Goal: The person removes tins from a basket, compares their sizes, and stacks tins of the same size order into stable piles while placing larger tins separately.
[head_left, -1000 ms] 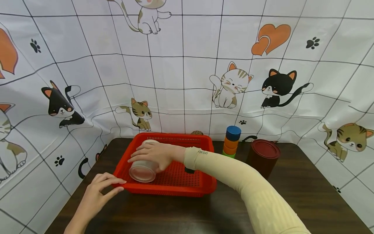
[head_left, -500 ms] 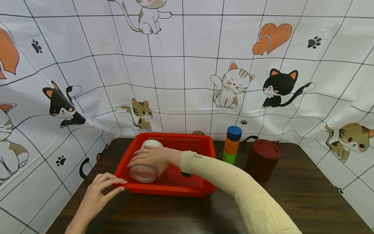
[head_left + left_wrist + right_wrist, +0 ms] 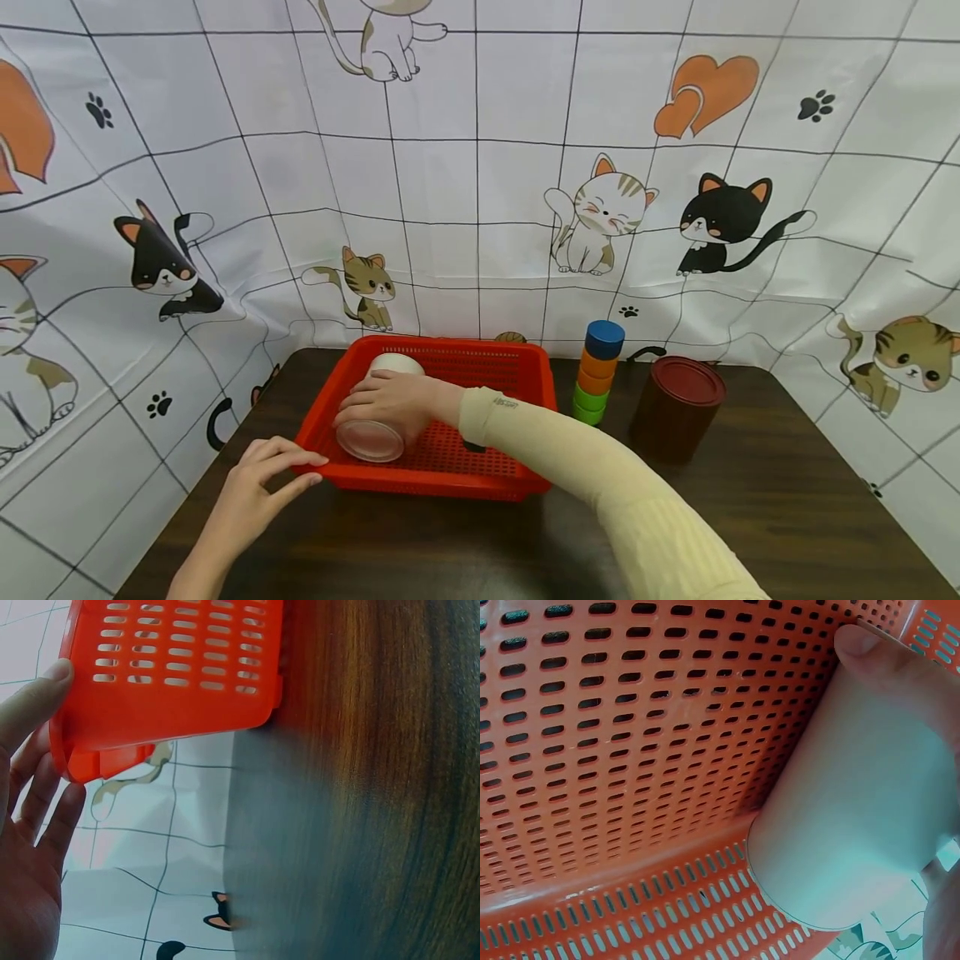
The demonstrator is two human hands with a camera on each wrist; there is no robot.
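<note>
A red perforated plastic basket (image 3: pixel 480 482) sits on the dark wooden table. Inside, at its left, a pale cylindrical container (image 3: pixel 371 442) lies on its side, its round end facing me. My right hand (image 3: pixel 393 404) grips it from above; in the right wrist view a thumb curls over the container's smooth white wall (image 3: pixel 855 787). At the basket's near left corner my left hand (image 3: pixel 251 496) pinches the rim. The left wrist view has its thumb (image 3: pixel 37 701) on one side of the basket's rim and the other fingertips beyond it. My right hand hides the container's middle.
Behind the basket's right side stands a stack of blue, orange and green cylindrical pieces (image 3: pixel 597 375). A dark red can (image 3: pixel 675 417) with a lid stands farther right. A white sheet (image 3: pixel 472 183) printed with cats hangs behind the table.
My right hand has shifted slightly toward the container's near end, so more of its far end shows. The left hand keeps its place on the basket rim. The head view has tilted a little.
</note>
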